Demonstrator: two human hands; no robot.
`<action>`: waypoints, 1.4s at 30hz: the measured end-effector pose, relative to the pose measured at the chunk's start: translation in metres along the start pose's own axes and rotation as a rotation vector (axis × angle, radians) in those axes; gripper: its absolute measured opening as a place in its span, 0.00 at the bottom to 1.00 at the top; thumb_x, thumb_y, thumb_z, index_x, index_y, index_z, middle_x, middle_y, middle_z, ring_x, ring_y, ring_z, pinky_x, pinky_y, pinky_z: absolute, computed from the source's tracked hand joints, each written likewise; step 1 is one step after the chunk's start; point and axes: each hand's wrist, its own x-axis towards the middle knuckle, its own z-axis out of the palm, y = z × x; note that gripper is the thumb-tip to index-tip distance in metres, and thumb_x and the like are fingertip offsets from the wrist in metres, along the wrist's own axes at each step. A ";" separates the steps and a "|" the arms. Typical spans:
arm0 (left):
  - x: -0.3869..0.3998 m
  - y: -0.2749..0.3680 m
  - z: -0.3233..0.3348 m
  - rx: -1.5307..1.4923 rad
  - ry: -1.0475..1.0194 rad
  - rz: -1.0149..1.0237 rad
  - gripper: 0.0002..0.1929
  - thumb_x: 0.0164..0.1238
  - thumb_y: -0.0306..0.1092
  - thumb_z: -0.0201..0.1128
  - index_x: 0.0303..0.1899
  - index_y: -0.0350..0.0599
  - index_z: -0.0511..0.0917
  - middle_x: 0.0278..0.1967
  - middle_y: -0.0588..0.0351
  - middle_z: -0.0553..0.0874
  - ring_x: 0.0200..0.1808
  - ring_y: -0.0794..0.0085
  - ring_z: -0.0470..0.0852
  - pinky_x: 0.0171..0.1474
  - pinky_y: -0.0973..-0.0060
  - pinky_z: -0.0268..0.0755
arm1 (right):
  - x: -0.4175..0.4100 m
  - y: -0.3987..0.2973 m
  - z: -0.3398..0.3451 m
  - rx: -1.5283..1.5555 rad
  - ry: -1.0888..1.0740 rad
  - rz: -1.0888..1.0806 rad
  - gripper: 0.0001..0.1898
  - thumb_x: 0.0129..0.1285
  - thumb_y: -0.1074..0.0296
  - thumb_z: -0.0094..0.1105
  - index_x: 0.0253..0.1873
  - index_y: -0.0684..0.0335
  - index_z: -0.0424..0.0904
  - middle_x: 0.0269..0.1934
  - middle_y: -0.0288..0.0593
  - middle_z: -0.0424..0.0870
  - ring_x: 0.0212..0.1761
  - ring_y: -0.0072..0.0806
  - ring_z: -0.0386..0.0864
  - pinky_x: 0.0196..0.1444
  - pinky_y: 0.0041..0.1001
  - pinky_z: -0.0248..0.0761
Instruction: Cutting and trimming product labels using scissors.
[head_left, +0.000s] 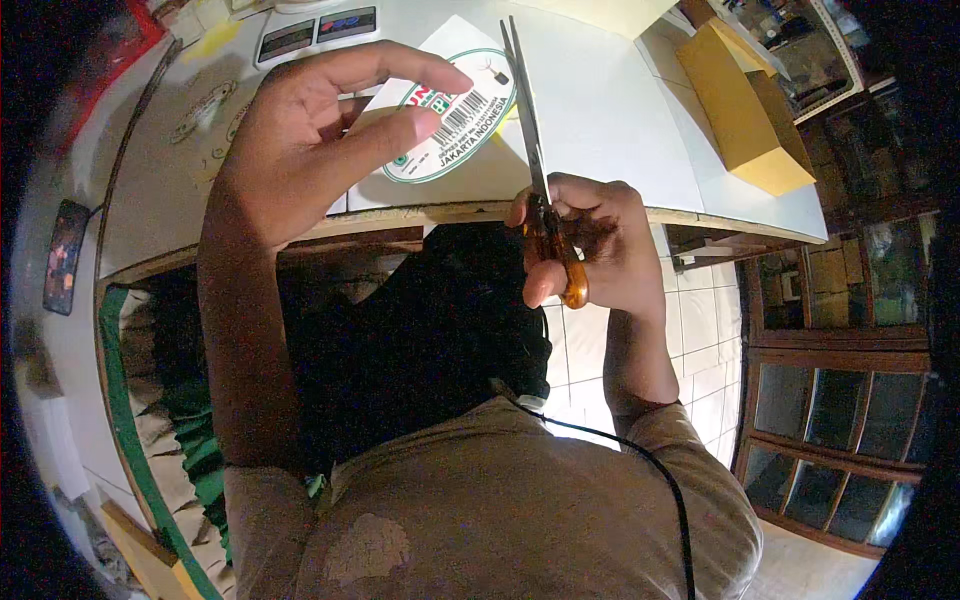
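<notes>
My left hand (330, 127) pinches a white printed paper label (480, 146) between thumb and fingers. An oval green outline, a barcode and red and green print show on it. A pair of scissors (534, 142) with amber-brown handles is in my right hand (592, 232), its long blades pointing away from me, slightly parted near the tips. The blades lie along the right edge of the oval; whether paper is between them I cannot tell. Part of the label is hidden behind my left fingers.
Both hands are above the near edge of a white table (615, 127). An open cardboard box (750, 120) sits at the right. Towards the back left lies a white object with two dark panels (315, 37). A phone-like device (66, 256) is at the far left, with a cable.
</notes>
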 end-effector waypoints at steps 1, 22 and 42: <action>-0.001 0.001 -0.001 -0.008 -0.007 -0.007 0.12 0.66 0.23 0.60 0.50 0.35 0.79 0.45 0.55 0.84 0.44 0.81 0.81 0.49 0.83 0.74 | 0.001 -0.001 0.000 0.002 -0.006 -0.003 0.33 0.36 0.44 0.80 0.39 0.69 0.79 0.20 0.33 0.78 0.21 0.14 0.74 0.23 0.15 0.62; 0.008 -0.005 -0.007 -0.026 -0.098 -0.059 0.13 0.65 0.26 0.60 0.50 0.34 0.78 0.48 0.52 0.82 0.55 0.74 0.76 0.60 0.76 0.64 | 0.001 0.007 -0.006 0.026 -0.024 0.005 0.31 0.39 0.48 0.81 0.39 0.69 0.78 0.20 0.34 0.78 0.21 0.15 0.74 0.23 0.15 0.61; 0.017 -0.008 -0.013 0.051 -0.161 -0.020 0.11 0.66 0.26 0.60 0.48 0.35 0.80 0.45 0.56 0.84 0.47 0.79 0.81 0.54 0.80 0.71 | 0.001 0.011 -0.016 0.049 -0.067 0.055 0.29 0.39 0.55 0.81 0.40 0.72 0.78 0.23 0.37 0.80 0.22 0.16 0.76 0.23 0.16 0.64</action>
